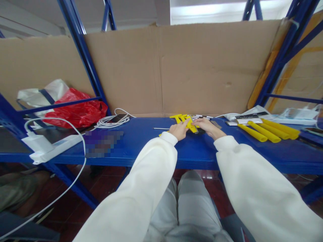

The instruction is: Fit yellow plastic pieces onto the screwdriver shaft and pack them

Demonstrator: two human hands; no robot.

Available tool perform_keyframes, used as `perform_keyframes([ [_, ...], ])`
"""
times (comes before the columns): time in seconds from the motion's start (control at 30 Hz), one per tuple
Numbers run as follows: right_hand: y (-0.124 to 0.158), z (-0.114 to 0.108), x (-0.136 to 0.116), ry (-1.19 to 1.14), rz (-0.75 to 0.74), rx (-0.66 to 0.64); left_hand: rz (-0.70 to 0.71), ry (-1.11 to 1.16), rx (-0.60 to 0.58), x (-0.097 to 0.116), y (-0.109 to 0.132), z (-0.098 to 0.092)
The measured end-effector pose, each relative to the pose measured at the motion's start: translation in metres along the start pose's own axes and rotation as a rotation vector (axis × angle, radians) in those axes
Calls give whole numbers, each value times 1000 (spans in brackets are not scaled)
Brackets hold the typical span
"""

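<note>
My left hand [178,130] is closed on the near left side of a yellow plastic piece [191,127] above the blue table, its fingers at the piece's edge. From the right, my right hand [207,127] grips the same piece with its fingertips, and its fingers partly cover it. A small dark item [201,131] lies under the right fingers; its kind is unclear. Just behind my left hand are yellow T-shaped pieces [179,117]. A thin metal rod [160,128] lies left of that hand. Several slim white-and-dark sticks [202,117] rest behind the right hand.
Several scrapers with long yellow handles [264,131] lie on the blue table [141,141] at right. To the left are a coiled white cable [111,121], a white power strip [57,148] and a red plastic bag [79,109]. A cardboard panel [202,67] stands behind.
</note>
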State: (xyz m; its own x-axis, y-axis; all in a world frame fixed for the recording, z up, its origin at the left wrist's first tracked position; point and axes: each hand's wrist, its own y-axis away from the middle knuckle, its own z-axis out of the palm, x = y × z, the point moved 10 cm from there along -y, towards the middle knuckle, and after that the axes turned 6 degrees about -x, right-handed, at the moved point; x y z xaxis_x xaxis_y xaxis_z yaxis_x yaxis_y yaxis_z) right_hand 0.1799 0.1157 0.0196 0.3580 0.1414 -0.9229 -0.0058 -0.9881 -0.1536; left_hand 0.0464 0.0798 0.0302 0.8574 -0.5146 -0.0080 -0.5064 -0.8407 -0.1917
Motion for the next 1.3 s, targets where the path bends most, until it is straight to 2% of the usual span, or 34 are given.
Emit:
perform_keyframes([
  [0.13, 2, 4, 2, 1, 30, -20, -3, -53, -51, -2, 0, 5],
  [0.4, -4, 0, 0, 8, -38, -30, 14, -59, -27, -3, 1, 0],
  [0.47, -9, -13, 3, 78, -40, 36, 9, -47, -22, -4, 0, 0],
  [0.63, -6, -84, 23, 603, 64, 438, 12, -25, -23, -7, -1, 2],
  [0.7, -3, -103, 37, 730, 133, 475, 8, -19, -21, -8, -1, 2],
  [0.77, -3, -112, 53, 805, 206, 440, 3, -17, -24, -8, -1, 3],
  [0.87, -5, -112, 67, 869, 257, 345, -3, -20, -33, -9, -1, 3],
  [1.0, -12, -104, 69, 940, 241, 280, -2, -29, -39, -8, -2, 5],
  [1.3, -24, -102, 74, 995, 201, 257, 15, -19, -42, -7, -1, 5],
])
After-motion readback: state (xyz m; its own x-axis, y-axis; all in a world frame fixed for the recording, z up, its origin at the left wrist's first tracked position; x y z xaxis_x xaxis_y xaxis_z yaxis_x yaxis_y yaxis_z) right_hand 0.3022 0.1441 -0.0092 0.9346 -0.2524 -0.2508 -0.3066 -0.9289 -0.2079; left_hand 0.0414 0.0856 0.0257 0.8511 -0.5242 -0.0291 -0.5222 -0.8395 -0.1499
